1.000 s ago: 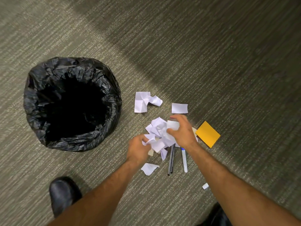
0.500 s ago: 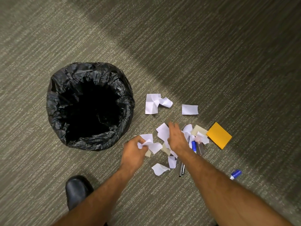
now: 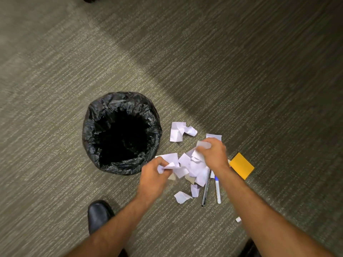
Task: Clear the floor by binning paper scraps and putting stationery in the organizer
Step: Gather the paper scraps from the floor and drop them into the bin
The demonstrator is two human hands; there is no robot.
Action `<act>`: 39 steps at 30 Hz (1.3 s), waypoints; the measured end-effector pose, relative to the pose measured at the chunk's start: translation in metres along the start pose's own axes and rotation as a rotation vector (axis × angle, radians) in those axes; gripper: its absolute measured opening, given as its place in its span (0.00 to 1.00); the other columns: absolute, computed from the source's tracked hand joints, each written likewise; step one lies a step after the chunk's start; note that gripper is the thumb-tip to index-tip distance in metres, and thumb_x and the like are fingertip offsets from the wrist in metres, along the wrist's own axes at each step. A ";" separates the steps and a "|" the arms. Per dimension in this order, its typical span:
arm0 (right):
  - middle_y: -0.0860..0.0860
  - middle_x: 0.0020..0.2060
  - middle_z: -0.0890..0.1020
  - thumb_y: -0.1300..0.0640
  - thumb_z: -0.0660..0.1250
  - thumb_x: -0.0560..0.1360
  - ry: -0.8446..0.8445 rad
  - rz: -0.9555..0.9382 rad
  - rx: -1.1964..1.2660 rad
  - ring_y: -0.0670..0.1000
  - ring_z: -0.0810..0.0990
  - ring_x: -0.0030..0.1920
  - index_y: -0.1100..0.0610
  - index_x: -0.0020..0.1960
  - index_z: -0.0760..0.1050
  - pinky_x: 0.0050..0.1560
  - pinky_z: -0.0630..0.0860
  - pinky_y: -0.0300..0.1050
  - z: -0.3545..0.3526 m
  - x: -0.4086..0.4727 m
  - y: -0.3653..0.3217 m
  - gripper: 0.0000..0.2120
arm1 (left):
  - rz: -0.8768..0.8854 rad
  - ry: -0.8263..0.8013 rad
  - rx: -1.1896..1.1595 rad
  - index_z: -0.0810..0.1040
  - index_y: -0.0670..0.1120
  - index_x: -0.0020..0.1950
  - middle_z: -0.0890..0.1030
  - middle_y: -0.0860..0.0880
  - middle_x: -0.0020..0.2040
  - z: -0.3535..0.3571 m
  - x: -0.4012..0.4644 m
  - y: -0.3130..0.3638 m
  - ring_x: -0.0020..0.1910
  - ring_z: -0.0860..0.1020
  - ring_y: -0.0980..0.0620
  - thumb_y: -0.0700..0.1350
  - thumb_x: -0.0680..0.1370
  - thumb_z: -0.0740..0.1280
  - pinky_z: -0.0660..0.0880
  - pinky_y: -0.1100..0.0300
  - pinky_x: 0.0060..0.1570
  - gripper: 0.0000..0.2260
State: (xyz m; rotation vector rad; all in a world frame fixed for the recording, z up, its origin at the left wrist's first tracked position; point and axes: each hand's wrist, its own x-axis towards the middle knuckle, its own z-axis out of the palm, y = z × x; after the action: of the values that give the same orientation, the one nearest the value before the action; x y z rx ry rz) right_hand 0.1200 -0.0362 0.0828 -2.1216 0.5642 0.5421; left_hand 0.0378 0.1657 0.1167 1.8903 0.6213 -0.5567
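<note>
A heap of white paper scraps [image 3: 193,166] lies on the carpet just right of a bin lined with a black bag [image 3: 121,133]. My left hand [image 3: 155,176] pinches crumpled scraps at the heap's left edge. My right hand [image 3: 215,153] grips a scrap at the heap's top right. Two black pens [image 3: 205,190] and a white marker with a blue band [image 3: 217,190] poke out from under the heap. An orange sticky-note pad [image 3: 241,166] rests to the right of my right hand.
Loose scraps lie apart from the heap: a creased sheet [image 3: 178,131], a small one [image 3: 214,136] behind my right hand, two below [image 3: 182,197]. A tiny white bit [image 3: 238,219] sits by my right forearm. My black shoe [image 3: 99,215] stands below the bin.
My right hand has risen to the heap's top right and closed on a scrap. My left hand keeps its scraps. The view has shifted, so the bin appears further right.
</note>
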 end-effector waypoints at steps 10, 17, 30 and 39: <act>0.54 0.38 0.81 0.58 0.74 0.70 -0.077 0.013 0.422 0.50 0.76 0.36 0.59 0.44 0.80 0.36 0.73 0.43 0.056 -0.025 -0.137 0.06 | 0.087 0.341 0.002 0.79 0.48 0.40 0.81 0.52 0.40 -0.122 0.030 0.046 0.38 0.76 0.59 0.41 0.76 0.72 0.68 0.72 0.35 0.06; 0.50 0.37 0.80 0.57 0.71 0.70 -0.168 -0.076 0.355 0.49 0.77 0.37 0.55 0.41 0.77 0.38 0.74 0.45 0.125 -0.041 -0.157 0.03 | 0.026 0.372 0.053 0.81 0.50 0.47 0.81 0.54 0.40 -0.162 0.049 0.014 0.35 0.76 0.55 0.39 0.75 0.72 0.68 0.66 0.33 0.06; 0.44 0.50 0.81 0.56 0.65 0.79 0.013 -0.144 0.334 0.46 0.77 0.38 0.46 0.60 0.76 0.40 0.77 0.45 0.081 -0.039 -0.092 0.11 | 0.237 0.440 0.069 0.79 0.51 0.57 0.82 0.55 0.44 -0.139 0.027 0.024 0.30 0.74 0.58 0.39 0.80 0.67 0.71 0.65 0.30 0.10; 0.56 0.48 0.84 0.63 0.66 0.76 0.155 -0.029 -0.050 0.58 0.81 0.50 0.58 0.55 0.80 0.49 0.76 0.49 0.002 0.003 0.047 0.10 | 0.599 0.157 0.086 0.82 0.45 0.51 0.81 0.55 0.45 -0.002 0.023 0.034 0.38 0.77 0.59 0.34 0.79 0.67 0.74 0.64 0.39 0.08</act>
State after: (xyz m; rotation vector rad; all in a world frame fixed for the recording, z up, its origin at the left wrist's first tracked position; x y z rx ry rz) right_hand 0.0951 -0.0602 0.0506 -2.2288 0.6113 0.3807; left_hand 0.0776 0.1597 0.1259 2.0856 0.1068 -0.0469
